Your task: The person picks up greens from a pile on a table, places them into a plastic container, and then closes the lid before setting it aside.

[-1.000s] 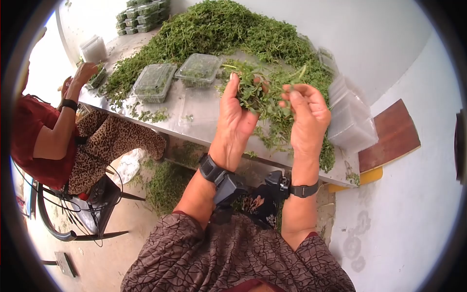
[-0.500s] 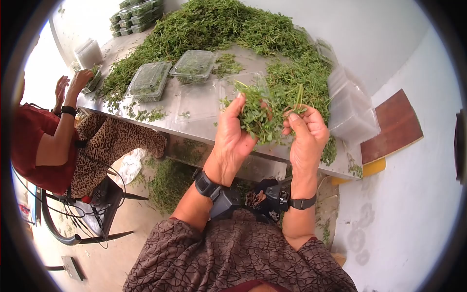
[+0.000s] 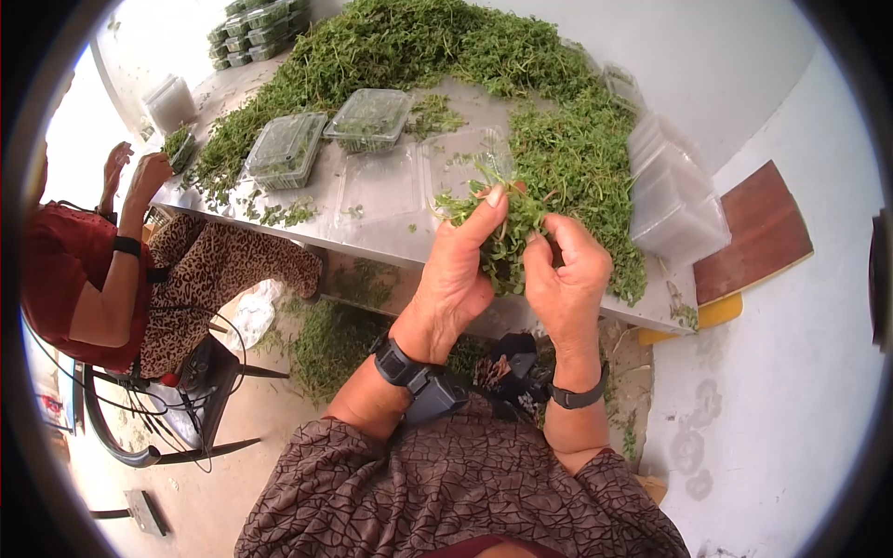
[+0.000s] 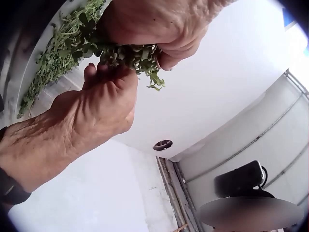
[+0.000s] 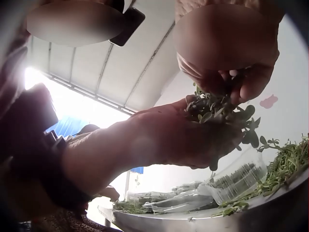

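Note:
My left hand [image 3: 462, 265] grips a bunch of leafy green sprigs [image 3: 507, 251] above the table's front edge, thumb on top. Close beside it, my right hand [image 3: 569, 274] has its fingers curled and its fingertips pinching into the same bunch. In the left wrist view the bunch [image 4: 140, 55] shows between the left hand [image 4: 159, 21] and the right hand [image 4: 96, 104]. The right wrist view shows leaves [image 5: 212, 108] between both hands. Behind the hands an open clear container [image 3: 465, 158] lies on the metal table [image 3: 377, 200].
Two closed clear boxes [image 3: 286, 151] [image 3: 368, 119] of greens stand left of centre. A large heap of greens [image 3: 409, 46] curves round the back and right. Nested empty containers [image 3: 677, 200] stand at the right edge. Another person [image 3: 88, 270] sits at the left.
My right hand has moved in to the bunch from the right, where it held separate stems. The left hand has turned, with its thumb over the greens. Both hands are lower than a second ago.

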`<state>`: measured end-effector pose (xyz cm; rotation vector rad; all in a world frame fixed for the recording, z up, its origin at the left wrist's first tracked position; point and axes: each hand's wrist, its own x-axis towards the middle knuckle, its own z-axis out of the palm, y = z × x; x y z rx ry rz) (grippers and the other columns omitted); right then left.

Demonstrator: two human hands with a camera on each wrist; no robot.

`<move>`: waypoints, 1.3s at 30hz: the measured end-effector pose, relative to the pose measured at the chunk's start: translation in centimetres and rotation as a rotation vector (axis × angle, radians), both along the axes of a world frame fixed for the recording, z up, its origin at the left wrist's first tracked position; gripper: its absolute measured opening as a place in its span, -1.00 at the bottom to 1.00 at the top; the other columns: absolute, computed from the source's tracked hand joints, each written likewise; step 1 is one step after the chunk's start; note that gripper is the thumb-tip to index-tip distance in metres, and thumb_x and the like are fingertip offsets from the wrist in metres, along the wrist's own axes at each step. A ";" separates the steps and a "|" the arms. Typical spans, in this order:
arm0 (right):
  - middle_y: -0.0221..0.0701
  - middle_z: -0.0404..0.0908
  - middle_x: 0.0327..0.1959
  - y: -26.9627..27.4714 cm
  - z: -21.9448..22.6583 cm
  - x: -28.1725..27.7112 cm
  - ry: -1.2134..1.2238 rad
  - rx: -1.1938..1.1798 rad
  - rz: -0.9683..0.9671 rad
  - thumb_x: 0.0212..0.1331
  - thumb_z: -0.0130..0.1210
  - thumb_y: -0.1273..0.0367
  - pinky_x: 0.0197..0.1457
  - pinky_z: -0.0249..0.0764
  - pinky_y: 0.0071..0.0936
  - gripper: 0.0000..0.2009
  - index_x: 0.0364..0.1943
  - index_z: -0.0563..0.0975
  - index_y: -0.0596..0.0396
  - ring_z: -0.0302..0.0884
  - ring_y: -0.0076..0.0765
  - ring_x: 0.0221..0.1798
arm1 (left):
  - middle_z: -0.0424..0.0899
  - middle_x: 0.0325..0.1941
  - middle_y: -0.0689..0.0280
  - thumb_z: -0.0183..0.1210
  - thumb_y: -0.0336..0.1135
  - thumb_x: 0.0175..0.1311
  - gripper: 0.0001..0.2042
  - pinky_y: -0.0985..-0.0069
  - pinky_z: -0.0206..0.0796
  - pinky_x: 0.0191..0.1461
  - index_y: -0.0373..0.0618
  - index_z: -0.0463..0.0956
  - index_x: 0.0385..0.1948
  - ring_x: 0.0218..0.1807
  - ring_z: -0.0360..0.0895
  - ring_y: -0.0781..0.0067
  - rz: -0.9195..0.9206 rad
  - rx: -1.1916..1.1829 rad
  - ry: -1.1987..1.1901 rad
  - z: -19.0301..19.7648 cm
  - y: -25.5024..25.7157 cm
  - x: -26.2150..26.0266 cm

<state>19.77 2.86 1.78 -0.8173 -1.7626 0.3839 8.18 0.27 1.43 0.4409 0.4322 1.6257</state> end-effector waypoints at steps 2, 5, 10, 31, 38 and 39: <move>-0.20 0.53 -0.53 -0.2 0.2 0.0 -0.037 0.039 -0.017 -0.12 0.08 0.62 -0.51 0.37 -0.41 -0.84 -0.37 0.53 0.25 0.48 -0.20 -0.57 | 0.63 -0.21 0.34 0.17 -0.25 0.26 -0.72 0.51 0.43 -0.06 -0.18 0.51 -0.07 -0.20 0.56 0.52 0.000 0.001 0.060 0.0 -0.2 -0.1; -0.19 0.52 -0.54 -0.4 0.3 0.0 -0.110 0.104 -0.045 -0.18 0.05 0.63 -0.51 0.38 -0.32 -0.83 -0.40 0.50 0.24 0.48 -0.07 -0.55 | 0.62 -0.21 0.37 0.21 -0.32 0.22 -0.76 0.54 0.40 -0.08 -0.17 0.54 -0.12 -0.19 0.54 0.56 0.050 -0.051 0.180 0.2 -0.5 0.1; -0.19 0.49 -0.57 -0.7 0.3 -0.3 -0.149 0.200 -0.079 -0.24 0.03 0.63 -0.51 0.38 -0.27 -0.80 -0.41 0.48 0.23 0.47 -0.04 -0.55 | 0.60 -0.24 0.44 0.21 -0.38 0.21 -0.83 0.57 0.34 -0.13 -0.13 0.56 -0.18 -0.20 0.48 0.61 0.115 -0.098 0.269 -0.6 -0.6 0.2; -0.51 0.50 -0.56 -0.9 0.6 0.3 0.428 -0.336 0.081 0.15 -0.05 0.57 -0.56 0.17 -0.71 -0.92 -0.39 0.49 0.25 0.23 -0.78 -0.59 | 0.56 -0.31 0.26 0.08 -0.25 0.33 -0.83 0.46 0.43 -0.21 -0.14 0.46 -0.22 -0.30 0.51 0.42 0.211 -0.019 -0.024 -0.1 -2.4 -2.1; -0.45 0.56 -0.51 -0.5 4.5 -0.9 0.505 -0.199 0.093 0.18 -0.01 0.56 -0.51 0.22 -0.73 -0.93 -0.33 0.51 0.29 0.29 -0.77 -0.55 | 0.53 -0.25 0.16 0.04 -0.39 0.33 -0.86 0.36 0.44 -0.16 -0.23 0.41 -0.18 -0.22 0.50 0.30 0.273 0.107 -0.229 -0.6 -3.8 -6.1; -0.43 0.56 -0.52 0.0 5.0 -1.2 0.484 -0.176 0.107 0.15 0.02 0.55 -0.49 0.26 -0.72 -0.91 -0.32 0.52 0.30 0.33 -0.74 -0.53 | 0.53 -0.25 0.15 0.04 -0.39 0.33 -0.86 0.34 0.43 -0.15 -0.24 0.41 -0.17 -0.20 0.50 0.27 0.237 0.140 -0.295 -1.0 -3.9 -6.5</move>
